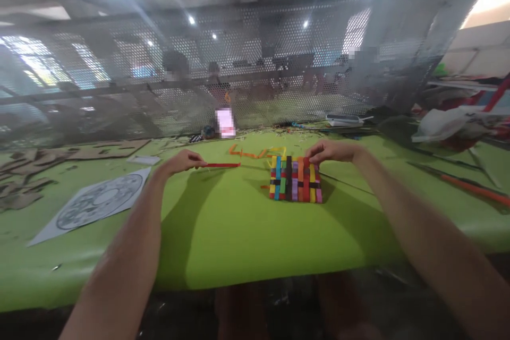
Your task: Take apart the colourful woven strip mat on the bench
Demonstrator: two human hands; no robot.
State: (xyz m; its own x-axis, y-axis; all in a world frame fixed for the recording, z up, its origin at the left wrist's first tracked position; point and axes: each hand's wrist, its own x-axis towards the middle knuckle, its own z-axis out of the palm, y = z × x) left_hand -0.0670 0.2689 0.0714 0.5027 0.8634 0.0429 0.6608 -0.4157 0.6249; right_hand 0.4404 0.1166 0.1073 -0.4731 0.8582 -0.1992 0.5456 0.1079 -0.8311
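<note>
Head view, left hand [181,162] pinching red strip [223,164], right hand [330,151] fingertips pinching woven mat [295,179] edge

Both bare arms reach forward, left hand [181,162] pinched shut at its fingertips, right hand [330,152] palm-down with fingers curled.

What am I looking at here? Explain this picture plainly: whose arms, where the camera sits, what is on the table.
There is no machine: the camera is worn on a person's head, looking down at their own bare arms. The left hand pinches a red strip. The right hand rests on the far edge of a mat woven from coloured strips. Both lie on a green table. To the left lie a printed sheet and cardboard scraps; loose orange strips lie beyond the mat.
</note>
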